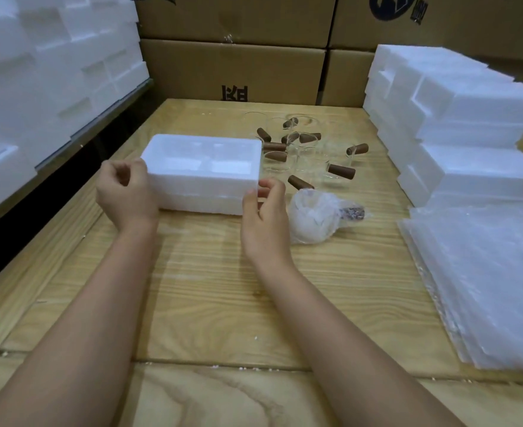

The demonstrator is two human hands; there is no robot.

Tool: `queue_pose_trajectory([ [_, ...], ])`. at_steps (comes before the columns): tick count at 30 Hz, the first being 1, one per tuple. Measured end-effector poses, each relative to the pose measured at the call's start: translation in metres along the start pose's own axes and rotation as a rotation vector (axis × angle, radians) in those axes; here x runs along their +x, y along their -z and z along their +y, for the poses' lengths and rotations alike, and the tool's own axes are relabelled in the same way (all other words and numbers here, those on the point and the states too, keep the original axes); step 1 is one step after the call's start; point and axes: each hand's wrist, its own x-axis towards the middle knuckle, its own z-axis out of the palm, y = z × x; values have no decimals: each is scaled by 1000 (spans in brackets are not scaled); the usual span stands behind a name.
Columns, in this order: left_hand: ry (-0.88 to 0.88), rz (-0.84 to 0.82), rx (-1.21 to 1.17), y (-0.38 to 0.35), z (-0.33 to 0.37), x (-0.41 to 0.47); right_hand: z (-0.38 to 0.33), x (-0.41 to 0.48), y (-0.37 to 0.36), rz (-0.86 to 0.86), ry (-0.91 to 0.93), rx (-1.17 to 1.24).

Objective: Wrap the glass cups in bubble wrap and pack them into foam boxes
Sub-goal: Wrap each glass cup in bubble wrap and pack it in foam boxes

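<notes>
A wooden table (211,303) stands before stacked cardboard cartons (232,69), with foam boxes piled on the left (38,87) and right (469,118). Bubble wrap sheets (485,272) lie stacked at the right edge. One foam box (204,177) sits mid-table; whether its top recesses hold anything cannot be told. The left hand (124,192) curls beside its left end and the right hand (264,214) curls at its right near corner; actual grip cannot be told. A wrapped cup (312,217) lies just right of the box, with bare glass cups (309,155) behind it.
</notes>
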Motion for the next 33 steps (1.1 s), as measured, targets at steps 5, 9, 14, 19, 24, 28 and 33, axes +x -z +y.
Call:
queue_pose_trajectory([
  [5,-121,42,-27,2,4,-1,-4,-3,8,-14,47,-109],
  [9,-239,2,-269,6,23,2,-19,-8,30,92,270,-133],
  [14,-281,-344,-539,14,48,-1,-29,-9,71,176,363,-79],
  [19,21,-863,-495,17,53,-14,-14,-3,121,-88,236,74],
  [24,206,-1335,-327,22,43,-12,0,-1,159,-417,86,92],
  [28,259,-1519,-203,21,36,-12,4,2,174,-522,-13,20],
  [33,270,-1643,-63,16,35,-18,7,3,188,-594,-137,-59],
])
